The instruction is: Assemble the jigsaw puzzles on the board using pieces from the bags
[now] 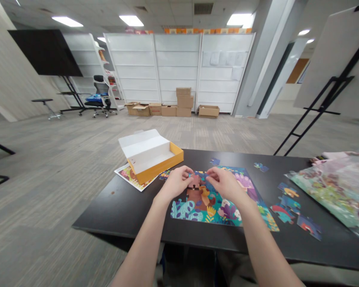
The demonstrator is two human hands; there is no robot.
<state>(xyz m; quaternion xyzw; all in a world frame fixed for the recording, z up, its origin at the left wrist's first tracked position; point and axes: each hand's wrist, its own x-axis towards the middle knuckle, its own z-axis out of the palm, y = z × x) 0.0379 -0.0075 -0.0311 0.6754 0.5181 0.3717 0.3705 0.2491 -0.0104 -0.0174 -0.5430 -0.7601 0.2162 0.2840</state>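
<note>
Partly joined puzzle (209, 200) lying flat on black table (116, 207). Left hand (177, 180) and right hand (226, 184) holding fingers bent over its far left part; whether either is gripping piece, cannot tell. Loose pieces (291, 204) lying to right, plastic bag (338, 193) resting beyond. Open yellow box (158, 166) sitting at left, partly covering picture sheet (125, 173). Cardboard boxes (184, 107) standing on floor behind.

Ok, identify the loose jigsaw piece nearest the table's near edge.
The dark blue jigsaw piece with a red patch, right of the puzzle; other loose pieces lie farther back.
</note>
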